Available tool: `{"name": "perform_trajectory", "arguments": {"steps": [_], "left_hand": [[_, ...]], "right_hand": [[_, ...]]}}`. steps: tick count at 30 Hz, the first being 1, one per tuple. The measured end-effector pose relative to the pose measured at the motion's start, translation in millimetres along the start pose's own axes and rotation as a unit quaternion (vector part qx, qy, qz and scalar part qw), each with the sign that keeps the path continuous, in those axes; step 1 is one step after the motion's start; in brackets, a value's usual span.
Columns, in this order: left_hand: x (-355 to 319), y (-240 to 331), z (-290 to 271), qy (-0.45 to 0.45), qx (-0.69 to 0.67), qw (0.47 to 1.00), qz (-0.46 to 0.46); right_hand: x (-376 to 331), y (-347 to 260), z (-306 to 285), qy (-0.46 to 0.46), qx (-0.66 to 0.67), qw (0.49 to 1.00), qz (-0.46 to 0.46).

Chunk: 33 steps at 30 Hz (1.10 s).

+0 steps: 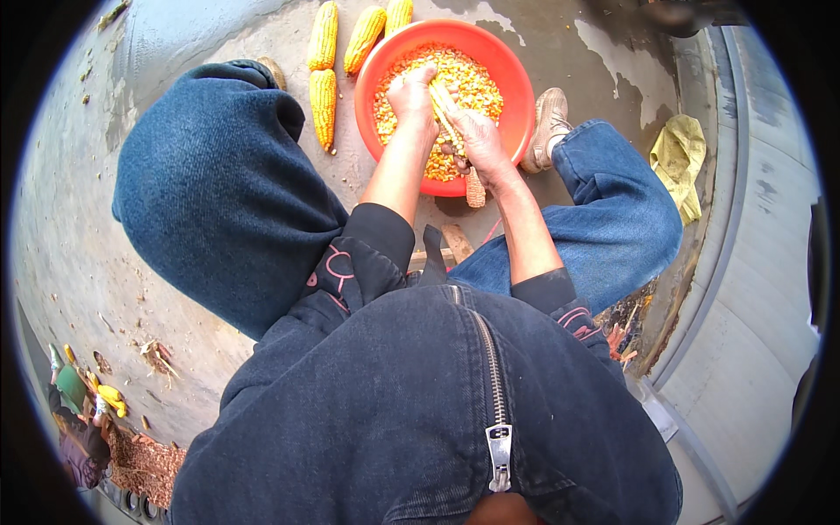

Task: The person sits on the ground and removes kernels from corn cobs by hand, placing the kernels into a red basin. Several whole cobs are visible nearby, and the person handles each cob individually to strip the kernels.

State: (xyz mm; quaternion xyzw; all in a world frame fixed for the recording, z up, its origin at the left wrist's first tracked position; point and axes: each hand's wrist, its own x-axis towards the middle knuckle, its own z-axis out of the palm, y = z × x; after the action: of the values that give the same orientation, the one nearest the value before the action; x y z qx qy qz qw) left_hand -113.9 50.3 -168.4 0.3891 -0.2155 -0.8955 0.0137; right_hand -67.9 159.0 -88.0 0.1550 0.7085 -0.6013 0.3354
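Note:
A red plastic basin (518, 77) stands on the ground between my legs, with loose yellow corn kernels (477, 79) inside. Over it, my left hand (413, 96) is closed around the upper part of a partly stripped corn cob (449, 120). My right hand (479, 143) grips the same cob lower down, its fingers partly hidden beneath. A bare, brownish cob (475, 190) sticks out below my right hand at the basin's near rim; whether that hand touches it, I cannot tell.
Several full corn ears (323, 105) lie on the concrete left of the basin. A yellowish sack (679, 162) is crumpled at the right, beside a pale wall (761, 254). At lower left are another person (83, 446), a green container (71, 388) and a reddish-brown heap (144, 464).

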Motion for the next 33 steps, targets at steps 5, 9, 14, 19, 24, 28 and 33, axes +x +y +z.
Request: {"name": "perform_trajectory", "arguments": {"steps": [5,9,14,19,24,28,33], "left_hand": [[-2.2,3.6,-1.1,-0.001,0.006,1.000,0.000],[-2.8,5.9,2.2,0.002,0.003,1.000,-0.004],[2.5,10.9,-1.2,0.048,-0.018,0.998,0.030],[2.6,8.8,-1.8,0.068,-0.032,0.997,0.030],[-3.4,11.1,6.0,0.064,-0.041,0.997,0.017],[0.6,12.7,3.7,0.064,-0.053,0.996,0.017],[-0.3,16.3,2.0,0.119,-0.063,0.990,0.046]], "right_hand": [[0.7,3.1,2.3,0.020,0.040,0.999,-0.014],[2.7,3.6,1.5,0.011,0.110,0.994,-0.004],[-3.6,-7.2,4.6,0.012,0.041,0.999,0.006],[-9.7,-11.4,11.9,0.039,0.012,0.999,-0.015],[-4.0,3.0,7.1,0.064,0.074,0.995,-0.024],[-6.1,-2.9,6.1,0.029,0.132,0.991,0.001],[-9.3,-10.2,8.3,-0.004,0.045,0.999,-0.029]]}}
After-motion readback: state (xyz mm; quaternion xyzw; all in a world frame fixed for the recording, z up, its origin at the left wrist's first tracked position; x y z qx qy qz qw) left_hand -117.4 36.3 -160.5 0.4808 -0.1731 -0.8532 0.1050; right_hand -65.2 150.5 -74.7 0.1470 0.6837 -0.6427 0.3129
